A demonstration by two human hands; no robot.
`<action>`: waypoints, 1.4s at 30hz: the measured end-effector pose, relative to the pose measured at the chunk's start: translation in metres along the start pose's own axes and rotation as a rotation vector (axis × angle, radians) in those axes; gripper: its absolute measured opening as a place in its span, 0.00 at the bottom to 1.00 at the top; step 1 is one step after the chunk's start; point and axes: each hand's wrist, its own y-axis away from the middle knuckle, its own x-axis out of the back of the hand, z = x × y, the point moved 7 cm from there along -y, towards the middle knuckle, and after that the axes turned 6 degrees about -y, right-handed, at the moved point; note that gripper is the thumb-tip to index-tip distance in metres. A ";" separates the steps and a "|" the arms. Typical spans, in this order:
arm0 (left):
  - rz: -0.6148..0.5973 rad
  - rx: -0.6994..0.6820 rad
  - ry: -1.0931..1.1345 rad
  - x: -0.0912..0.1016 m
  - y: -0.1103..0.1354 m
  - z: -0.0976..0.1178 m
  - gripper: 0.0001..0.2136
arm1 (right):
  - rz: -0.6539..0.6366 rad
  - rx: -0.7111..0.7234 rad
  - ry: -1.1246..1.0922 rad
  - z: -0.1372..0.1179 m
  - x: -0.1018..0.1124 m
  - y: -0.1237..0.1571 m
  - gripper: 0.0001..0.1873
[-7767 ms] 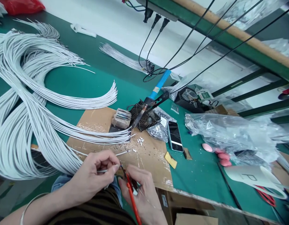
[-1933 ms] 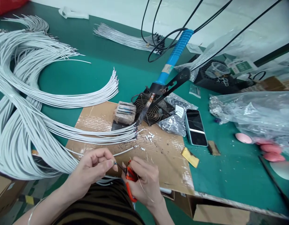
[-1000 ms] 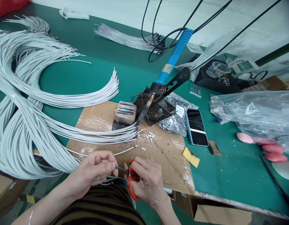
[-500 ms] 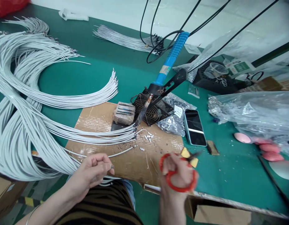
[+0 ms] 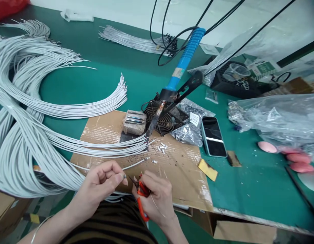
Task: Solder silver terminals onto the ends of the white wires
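Near the front edge of the cardboard, my left hand (image 5: 102,184) pinches a tiny grey-tipped piece (image 5: 124,176) between thumb and forefinger. Most of that piece is hidden by the fingers, so its kind is unclear. My right hand (image 5: 157,195) is closed around red-handled scissors (image 5: 141,206). Their dark blades point left, close to the left fingertips. A thin wire strand (image 5: 157,206) runs across the right hand. Behind both hands, a bundle of white cables (image 5: 103,149) ends under a blue-handled soldering iron (image 5: 179,67).
Cardboard (image 5: 177,179) covers part of the green table, with several small white connectors (image 5: 162,147) on it. A sponge block (image 5: 135,122) and a small fan (image 5: 163,118) stand behind. To the right are a yellow sponge (image 5: 208,169), a phone (image 5: 214,137) and plastic bags (image 5: 286,118).
My right hand has moved left with the scissors, from beside the yellow sponge to my left fingertips. The scissors have turned so their blades point left. My left hand has barely moved.
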 end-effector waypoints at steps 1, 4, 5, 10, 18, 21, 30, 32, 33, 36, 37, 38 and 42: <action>-0.001 0.000 0.008 0.000 0.000 0.000 0.23 | -0.008 0.008 0.014 0.000 0.000 0.000 0.21; -0.028 -0.019 0.024 0.000 0.000 -0.002 0.22 | -0.025 0.029 0.044 -0.002 0.000 -0.001 0.20; -0.042 -0.028 0.024 0.000 0.000 -0.003 0.22 | -0.028 0.036 0.050 -0.003 0.000 -0.001 0.20; -0.060 -0.034 0.019 0.002 -0.001 -0.006 0.22 | -0.032 0.054 0.072 -0.005 -0.002 0.000 0.21; -0.075 -0.028 0.041 0.002 0.000 -0.009 0.21 | -0.029 0.073 0.095 -0.005 -0.003 0.001 0.20; -0.097 -0.043 0.053 0.001 -0.001 -0.009 0.21 | -0.023 0.084 0.100 -0.006 -0.002 0.001 0.20; -0.056 0.011 0.080 -0.001 -0.001 -0.010 0.20 | 0.051 0.115 0.093 -0.008 -0.003 0.004 0.20; -0.036 -0.017 0.078 -0.002 -0.001 -0.010 0.19 | 0.107 0.114 0.086 -0.011 -0.006 0.006 0.20; -0.031 -0.034 0.077 -0.002 -0.001 -0.009 0.19 | 0.144 0.108 0.079 -0.011 -0.005 0.006 0.20; 0.004 -0.054 0.088 0.001 -0.001 -0.010 0.19 | 0.294 0.060 0.033 -0.003 0.016 0.004 0.21; 0.040 -0.036 0.107 0.005 -0.001 -0.012 0.19 | 0.363 0.035 0.013 0.002 0.029 0.002 0.21; 0.075 -0.013 0.128 0.009 -0.001 -0.015 0.20 | 0.421 0.029 -0.012 0.007 0.043 0.001 0.21; 0.077 0.001 0.151 0.011 -0.001 -0.016 0.21 | 0.521 -0.019 -0.068 0.020 0.075 0.001 0.21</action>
